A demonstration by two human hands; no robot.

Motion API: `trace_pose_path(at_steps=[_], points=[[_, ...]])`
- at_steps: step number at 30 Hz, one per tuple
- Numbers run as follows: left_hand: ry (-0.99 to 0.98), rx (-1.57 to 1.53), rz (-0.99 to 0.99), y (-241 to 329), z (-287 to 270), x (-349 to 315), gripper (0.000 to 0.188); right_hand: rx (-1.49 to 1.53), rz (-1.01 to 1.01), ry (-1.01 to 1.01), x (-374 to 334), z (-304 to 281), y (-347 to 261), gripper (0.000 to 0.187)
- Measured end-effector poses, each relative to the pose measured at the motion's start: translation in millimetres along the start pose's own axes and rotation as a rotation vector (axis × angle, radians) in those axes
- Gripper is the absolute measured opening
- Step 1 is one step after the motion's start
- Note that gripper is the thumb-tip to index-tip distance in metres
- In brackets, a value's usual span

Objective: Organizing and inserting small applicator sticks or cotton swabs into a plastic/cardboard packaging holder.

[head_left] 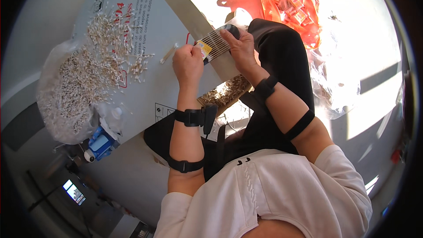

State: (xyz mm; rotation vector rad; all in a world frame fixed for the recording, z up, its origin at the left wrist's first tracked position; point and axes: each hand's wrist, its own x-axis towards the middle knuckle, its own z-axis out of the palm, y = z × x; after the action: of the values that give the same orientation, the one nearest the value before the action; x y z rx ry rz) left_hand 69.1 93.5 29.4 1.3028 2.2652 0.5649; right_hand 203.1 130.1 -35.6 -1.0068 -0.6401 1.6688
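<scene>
A clear plastic bag (pixel 44 99) full of cotton swabs (pixel 81 83) sits at the left, and loose cotton swabs (pixel 105 31) spill past it on the gray board (pixel 158 79). Next, the left hand (pixel 187 61) is curled up like a fist, touching a little yellow packet (pixel 204 49); I can't tell if it grips it. A row of thin sticks (pixel 217 44) lies between the hands. The right hand (pixel 241 50) is partly closed, holding a black round piece (pixel 231 30) at the row's far end. Farther right is a red bag (pixel 312 35) of small packets (pixel 293 6).
</scene>
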Motion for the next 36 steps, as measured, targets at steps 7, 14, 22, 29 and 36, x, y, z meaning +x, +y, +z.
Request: trace_pose_path(at_steps=[7,14,22,29,36], points=[[-0.053,0.159,0.049,24.2,6.7,-2.9,0.025,-0.019,-0.004,0.017,-2.2,2.2,-5.4,0.01],[-0.156,0.119,0.056,36.1,2.7,6.4,0.026,0.003,-0.014,0.003,-1.7,2.2,-3.9,0.01],[0.141,0.038,0.264,2.0,-0.7,-23.3,0.052,0.02,0.019,0.008,-4.0,5.2,-6.8,0.012],[0.13,0.445,0.362,-8.4,24.4,-56.4,0.078,0.007,0.02,0.036,-2.6,3.2,-5.9,0.011],[0.082,0.576,0.344,-6.0,27.5,-54.2,0.086,0.012,0.016,0.027,-3.1,3.2,-6.1,0.01]])
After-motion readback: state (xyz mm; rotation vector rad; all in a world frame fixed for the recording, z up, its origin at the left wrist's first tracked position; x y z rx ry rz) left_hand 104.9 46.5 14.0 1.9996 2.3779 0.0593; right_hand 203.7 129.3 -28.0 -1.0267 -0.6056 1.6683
